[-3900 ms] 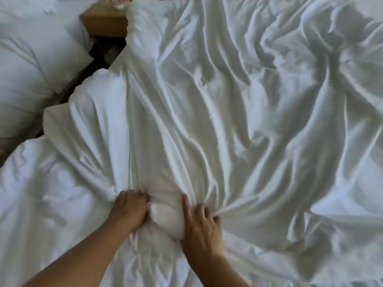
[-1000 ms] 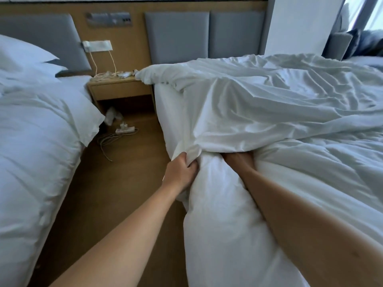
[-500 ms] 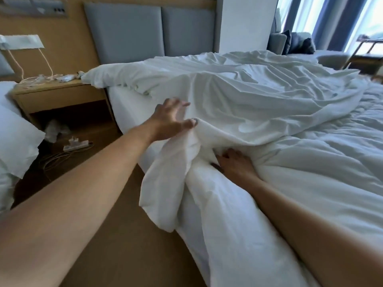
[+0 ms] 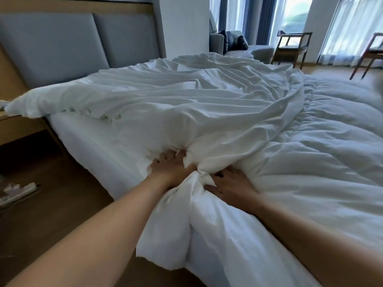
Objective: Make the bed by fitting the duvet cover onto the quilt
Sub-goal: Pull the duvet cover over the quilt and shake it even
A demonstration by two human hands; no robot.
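I see a hotel room with a grey padded headboard (image 4: pixel 83 44), wooden chairs (image 4: pixel 292 46) by curtained windows, and a bed filling most of the view. The white duvet cover (image 4: pixel 186 104) lies rumpled across its head half, and the puffy quilt (image 4: pixel 321 152) spreads right. My left hand (image 4: pixel 172 168) grips a bunched cover edge at the near side; my right hand (image 4: pixel 232 187) presses fingers spread on the quilt, pinching fabric by the thumb. Pulling hard could drag the quilt off this edge. Bare wooden floor (image 4: pixel 62 204) lies left.
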